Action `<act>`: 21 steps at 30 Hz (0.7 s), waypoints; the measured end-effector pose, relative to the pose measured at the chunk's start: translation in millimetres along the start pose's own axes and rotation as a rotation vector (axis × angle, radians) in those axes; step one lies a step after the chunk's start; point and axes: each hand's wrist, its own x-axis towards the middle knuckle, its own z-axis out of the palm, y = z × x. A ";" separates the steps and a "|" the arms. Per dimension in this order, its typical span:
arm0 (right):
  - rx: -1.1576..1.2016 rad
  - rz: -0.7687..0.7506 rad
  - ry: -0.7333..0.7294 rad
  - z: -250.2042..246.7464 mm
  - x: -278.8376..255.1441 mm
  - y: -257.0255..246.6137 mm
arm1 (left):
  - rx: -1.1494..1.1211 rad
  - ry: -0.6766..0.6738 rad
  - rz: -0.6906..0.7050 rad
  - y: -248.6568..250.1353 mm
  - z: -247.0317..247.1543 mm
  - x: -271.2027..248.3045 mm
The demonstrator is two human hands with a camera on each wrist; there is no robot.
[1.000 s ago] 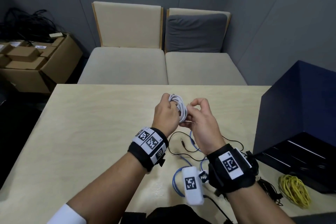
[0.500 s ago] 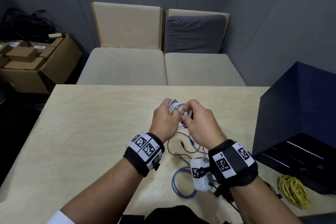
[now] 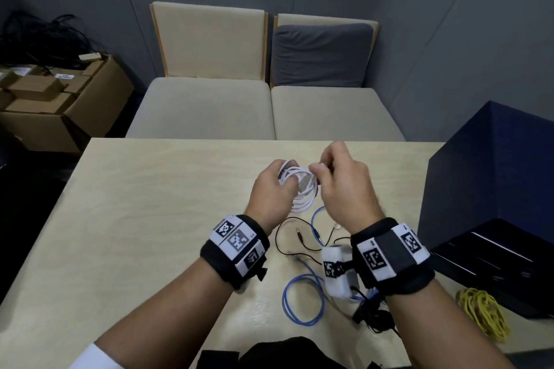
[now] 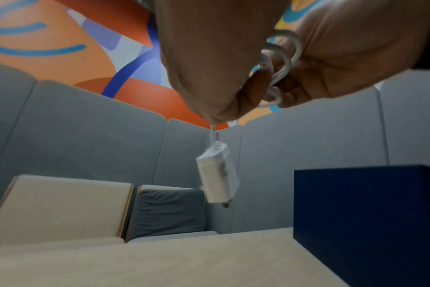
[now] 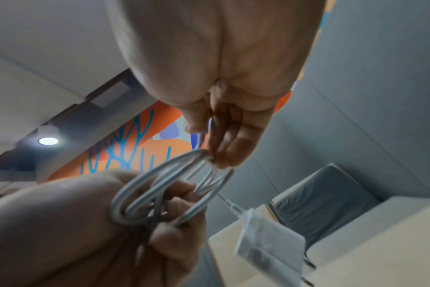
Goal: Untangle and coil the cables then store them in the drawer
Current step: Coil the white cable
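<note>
Table (image 3: 126, 219): left hand (image 3: 269, 198) grips white cable coil (image 3: 299, 189); right hand (image 3: 344, 189) pinches strand; wrist views reveal dangling charger (image 4: 217, 172).

Each bare forearm wears a wide black fabric wrist strap (image 3: 236, 252) carrying white blocks printed with black square markers; a white cuff (image 3: 90, 358) shows at the left elbow.

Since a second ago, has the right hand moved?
Yes. The right hand has moved up and away from the person toward the table's far edge, pinching the white cable.
</note>
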 end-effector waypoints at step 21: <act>0.743 0.295 0.004 17.6 -8.0 25.5 | -1.197 0.042 -0.627 18.7 -12.2 7.6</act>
